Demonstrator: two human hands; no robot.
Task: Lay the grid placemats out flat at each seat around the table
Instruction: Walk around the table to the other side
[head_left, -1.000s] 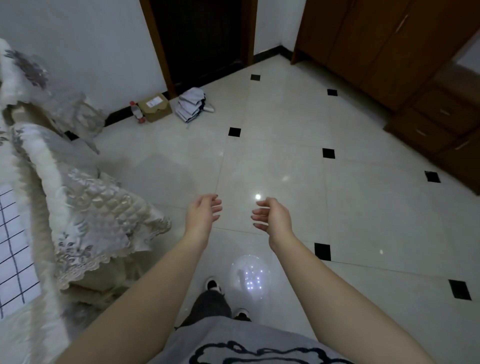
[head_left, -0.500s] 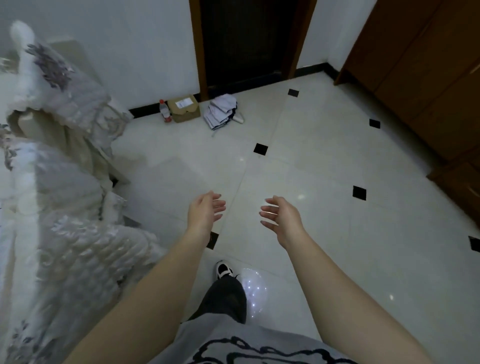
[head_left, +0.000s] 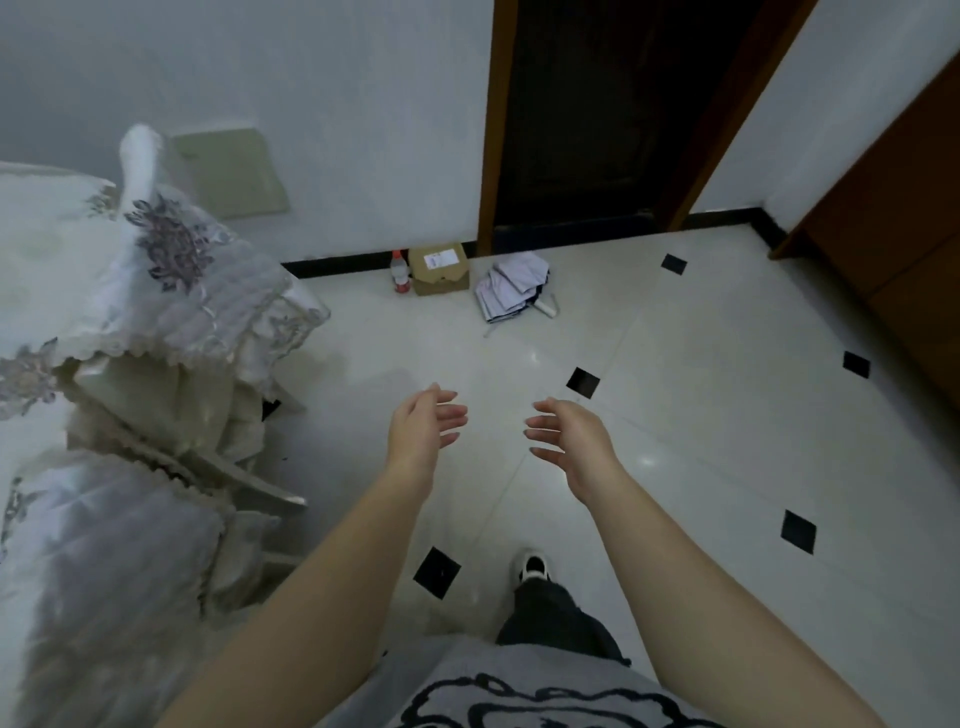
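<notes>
My left hand and my right hand are held out in front of me above the tiled floor, palms facing each other, fingers relaxed and holding nothing. No grid placemat shows in this view. The table with its white embroidered cloth lies at the left edge, and chairs with quilted covers stand beside it, left of my left hand.
A cardboard box, a small bottle and a folded umbrella lie on the floor by a dark doorway. A brown wooden cabinet lines the right side. My foot is on the pale tiles.
The view has swung left and forward: the doorway and the box moved right in the frame, and the grid placemat seen at the left edge a second ago is out of view. Both hands stay empty.
</notes>
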